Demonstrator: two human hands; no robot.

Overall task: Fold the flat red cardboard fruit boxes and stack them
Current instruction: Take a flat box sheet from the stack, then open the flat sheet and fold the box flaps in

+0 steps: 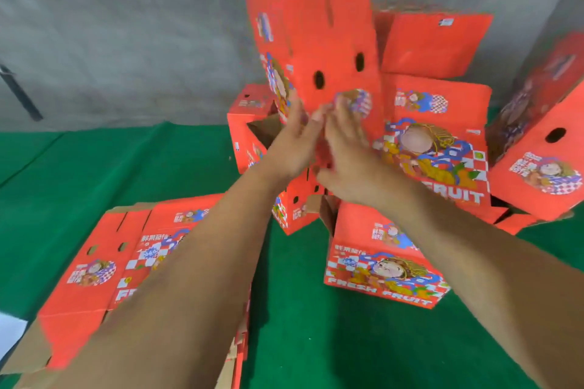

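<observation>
Both forearms reach up from the bottom edge, left hand and right hand pressed with straight fingers against the folded box at the top of the heap by the wall — blur hides whether either thumb hooks an edge. It tilts and looks barely supported, so a shove could tip it off the leaning boxes. Flat boxes wait lower left on the green mat.

Flat boxes front-left on mat; folded box right of them; box pile behind, against wall.
</observation>
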